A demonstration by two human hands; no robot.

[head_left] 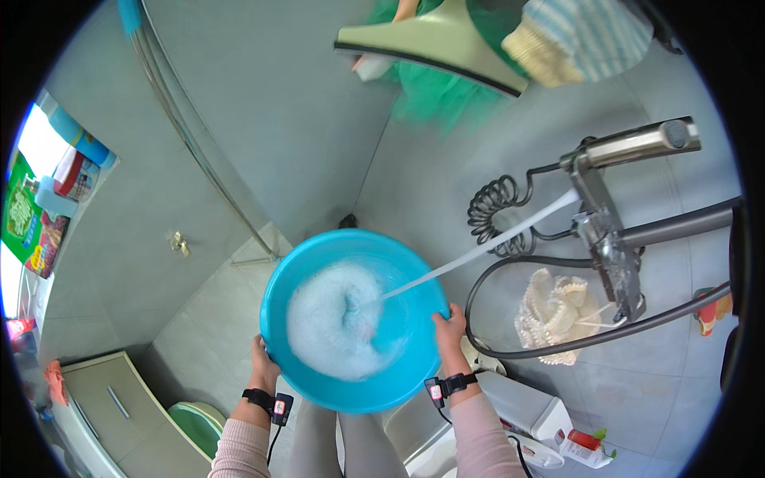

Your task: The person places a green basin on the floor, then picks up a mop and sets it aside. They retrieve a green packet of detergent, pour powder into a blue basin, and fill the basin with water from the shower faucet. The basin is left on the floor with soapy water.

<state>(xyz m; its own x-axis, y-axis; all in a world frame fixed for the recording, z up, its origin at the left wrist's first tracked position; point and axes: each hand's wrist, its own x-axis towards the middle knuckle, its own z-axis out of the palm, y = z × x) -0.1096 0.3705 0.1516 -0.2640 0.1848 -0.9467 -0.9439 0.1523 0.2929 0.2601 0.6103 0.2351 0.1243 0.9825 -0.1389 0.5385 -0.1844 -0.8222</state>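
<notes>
A round blue plastic basin [276, 295] is held up between my two hands, with white foam [323, 319] and water inside. My left hand [264, 368] grips its lower left rim, and my right hand [450, 334] has the rim on the right side, thumb on top. From the wall tap [598, 231] at the right, a stream of water [494, 241] shoots down to the left into the basin and breaks into the foam. The fingers under the rim are partly hidden by the basin.
A pale squeegee [434, 44] hangs at the top, beside green mesh. A black hose [510, 350] loops near a cream bath puff [558, 311] on the right. Below right stands a white toilet [510, 398]; a cabinet [119, 414] stands lower left. Bottles and packets line the left ledge.
</notes>
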